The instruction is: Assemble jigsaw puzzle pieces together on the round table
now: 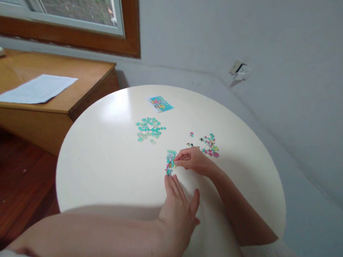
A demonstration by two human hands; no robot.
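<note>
A partly joined jigsaw puzzle (170, 156) with a teal cartoon figure lies on the white round table (104, 167). My left hand (177, 205) reaches in from below, fingers stretched out flat and tips at the puzzle's lower edge, thumb spread apart. At the puzzle's right edge, my right hand (194, 160) is closed in a pinch on a small puzzle piece, mostly hidden by the fingertips. Beyond that hand lie loose puzzle pieces (211, 141) in pink, yellow and teal, some partly covered by it. Another cluster of teal and pale green pieces (150, 129) sits farther up.
A picture card (160, 104) with cartoon figures lies toward the table's far side. To the left stands a wooden desk (93, 77) bearing a paper sheet (37, 89). A wall with a socket (240, 70) runs along the right, and a window is at the upper left.
</note>
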